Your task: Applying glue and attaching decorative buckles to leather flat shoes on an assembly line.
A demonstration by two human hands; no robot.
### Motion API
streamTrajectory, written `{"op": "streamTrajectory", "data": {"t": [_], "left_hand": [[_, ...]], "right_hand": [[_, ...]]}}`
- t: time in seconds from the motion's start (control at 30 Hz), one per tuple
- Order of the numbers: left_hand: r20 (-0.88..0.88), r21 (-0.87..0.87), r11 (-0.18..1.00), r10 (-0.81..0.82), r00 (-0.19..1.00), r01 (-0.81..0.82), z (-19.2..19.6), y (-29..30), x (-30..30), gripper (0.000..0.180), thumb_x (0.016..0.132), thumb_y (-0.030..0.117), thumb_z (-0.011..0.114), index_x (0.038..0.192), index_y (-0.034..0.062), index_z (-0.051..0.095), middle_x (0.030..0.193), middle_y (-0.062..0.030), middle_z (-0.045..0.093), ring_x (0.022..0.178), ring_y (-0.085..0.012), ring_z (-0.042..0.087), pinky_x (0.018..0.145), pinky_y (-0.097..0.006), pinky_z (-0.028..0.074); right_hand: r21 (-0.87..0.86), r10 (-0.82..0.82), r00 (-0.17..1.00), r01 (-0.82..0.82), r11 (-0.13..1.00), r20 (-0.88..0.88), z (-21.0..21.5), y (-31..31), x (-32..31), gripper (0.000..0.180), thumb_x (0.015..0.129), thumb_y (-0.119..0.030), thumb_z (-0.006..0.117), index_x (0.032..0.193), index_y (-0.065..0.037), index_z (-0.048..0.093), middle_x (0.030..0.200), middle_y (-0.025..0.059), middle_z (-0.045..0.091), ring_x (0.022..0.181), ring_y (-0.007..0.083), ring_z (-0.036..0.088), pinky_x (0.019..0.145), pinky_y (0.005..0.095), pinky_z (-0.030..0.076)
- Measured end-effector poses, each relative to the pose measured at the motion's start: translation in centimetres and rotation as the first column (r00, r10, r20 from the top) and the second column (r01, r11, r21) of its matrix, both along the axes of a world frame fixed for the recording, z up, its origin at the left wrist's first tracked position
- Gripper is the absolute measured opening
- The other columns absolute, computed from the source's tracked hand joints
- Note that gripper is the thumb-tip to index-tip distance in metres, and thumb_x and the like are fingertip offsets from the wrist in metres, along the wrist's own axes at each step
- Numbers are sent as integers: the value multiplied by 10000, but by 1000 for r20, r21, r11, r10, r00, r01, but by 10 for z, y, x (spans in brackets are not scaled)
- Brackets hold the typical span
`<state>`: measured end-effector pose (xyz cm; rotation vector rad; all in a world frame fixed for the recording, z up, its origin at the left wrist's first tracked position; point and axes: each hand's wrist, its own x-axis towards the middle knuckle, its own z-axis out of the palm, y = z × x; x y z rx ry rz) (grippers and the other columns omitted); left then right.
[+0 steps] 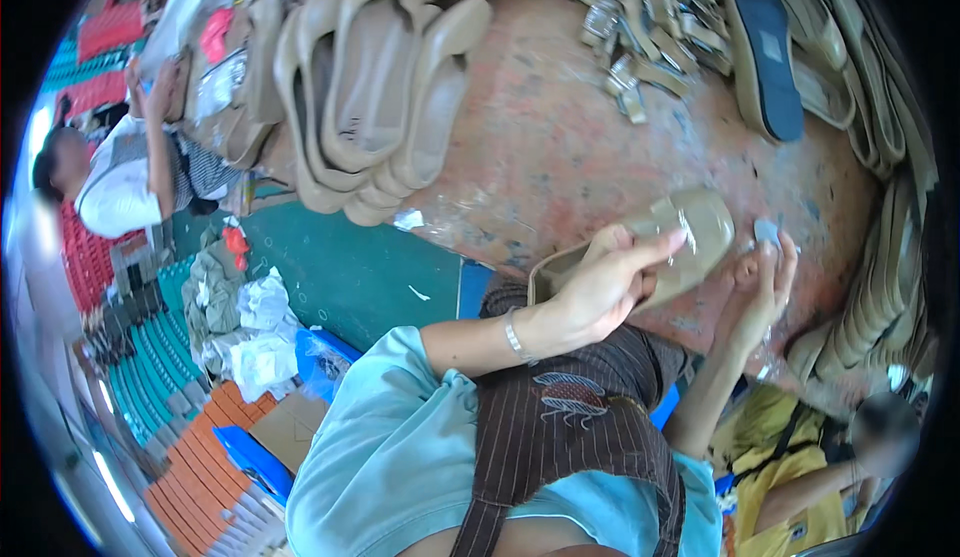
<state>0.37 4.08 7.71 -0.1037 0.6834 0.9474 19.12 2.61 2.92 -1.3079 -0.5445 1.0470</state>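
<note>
We work at a worn reddish table [560,147] that carries, from largest to smallest, a big pile of tan shoe soles [375,87] at the far left, a row of soles [880,107] along the right edge with one blue insole [768,47] on top, and a heap of small strap pieces [650,37]. Judging by those stacks, much stock is laid out and only one piece is in hand. Our left hand [600,292] has its grip clamped around a tan sandal [670,247], held just above the table's near edge. Our right hand [765,287] pinches a small pale blue sticker [768,232] beside the sandal's toe, fingers closed on it.
</note>
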Motion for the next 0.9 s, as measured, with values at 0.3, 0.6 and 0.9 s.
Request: {"op": "streamTrajectory", "data": {"t": [0.3,0.6,0.9], "left_hand": [[26,810,555,286,958,-188,177,76,-221,285,928,135,524,1171,-15,537,1156,-117,614,1023,-240,607,970,-417,450],[-706,600,794,583,402,-97,89,255,-410,292,889,120,594,1134,-35,563,1124,-105,606,970,-183,589,853,-344,480],[-912,373,920,388,-132,125,63,244,-410,221,796,142,704,904,-49,681,872,-98,694,721,-149,660,628,-298,525]], "right_hand": [[-130,543,839,-536,834,24,14,6,-78,85,901,-47,580,978,-18,601,741,-22,568,582,35,508,518,177,418],[-209,565,820,-539,816,94,1,-13,-77,88,909,-72,571,963,-6,595,704,-6,561,573,51,517,498,188,413],[-319,496,865,-451,834,75,-5,-34,-55,78,906,-50,565,952,-4,606,700,-7,564,568,42,503,501,181,398]]}}
